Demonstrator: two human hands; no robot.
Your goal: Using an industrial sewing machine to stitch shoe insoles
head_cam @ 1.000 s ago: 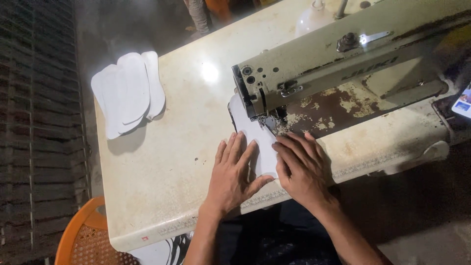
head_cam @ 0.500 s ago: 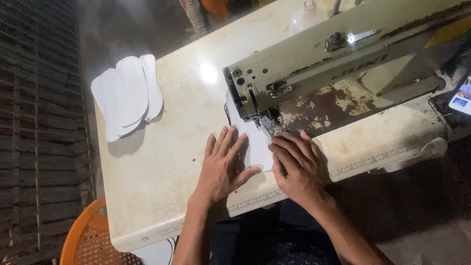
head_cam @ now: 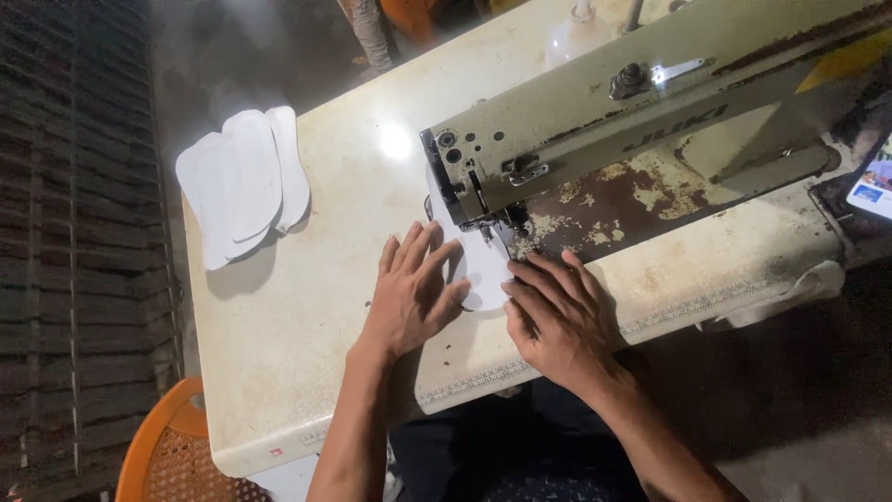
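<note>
A white sole-shaped piece (head_cam: 481, 271) lies flat on the cream table (head_cam: 297, 316) under the needle of an old, rust-stained sewing machine (head_cam: 595, 121). My left hand (head_cam: 411, 293) rests flat on the table with spread fingers, its fingertips on the piece's left edge. My right hand (head_cam: 557, 321) presses down on the piece's right edge, fingers pointing at the presser foot (head_cam: 492, 228). Most of the piece is hidden by the machine head and my hands.
A stack of several white sole-shaped pieces (head_cam: 243, 181) lies at the table's far left corner. An orange plastic chair (head_cam: 172, 455) stands at the lower left. A phone screen (head_cam: 873, 186) shows at the right edge. Dark slatted racks (head_cam: 74, 232) line the left.
The white piece has fed farther under the needle, away from me, so less of it shows. Both hands followed it forward, still flat on its edges.
</note>
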